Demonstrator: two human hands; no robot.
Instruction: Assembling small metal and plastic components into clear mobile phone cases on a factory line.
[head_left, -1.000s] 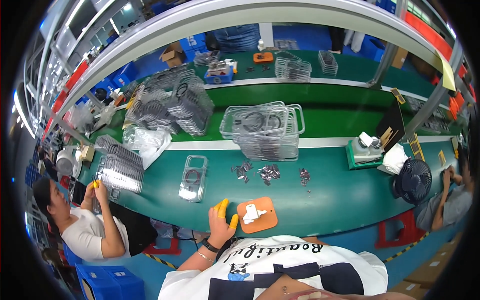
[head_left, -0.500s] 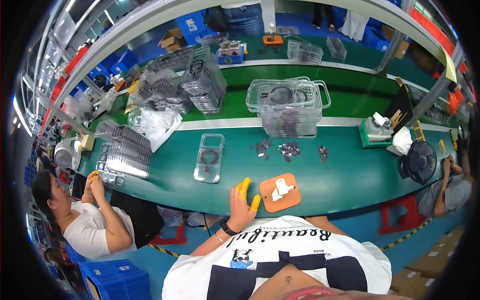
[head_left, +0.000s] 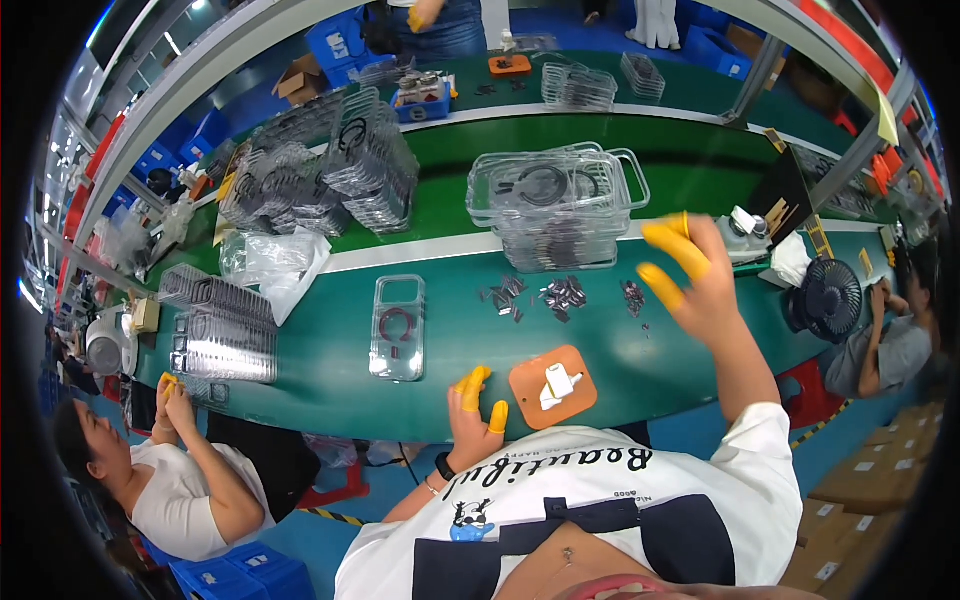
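My left hand (head_left: 474, 420), with yellow finger cots, rests at the near edge of the green bench (head_left: 330, 350), just left of an orange pad (head_left: 553, 387) that carries a small white part (head_left: 558, 381). It holds nothing, fingers loosely apart. My right hand (head_left: 693, 278), also in yellow cots, is raised in the air above the bench's right side, fingers spread and empty, near a stack of clear trays (head_left: 555, 205). A clear phone case (head_left: 398, 327) lies flat to the left of the pad. Small dark metal parts (head_left: 563, 296) lie scattered beyond the pad.
Stacks of clear cases (head_left: 222, 330) and bundled trays (head_left: 365, 170) fill the left side, with a plastic bag (head_left: 272, 262). A black fan (head_left: 826, 298) stands at the right end. One seated person (head_left: 170, 480) works at lower left, another (head_left: 890, 340) at right.
My right hand has come up into view at the right, fingers spread. My left hand stays by the orange pad. The view has shifted closer over the bench.
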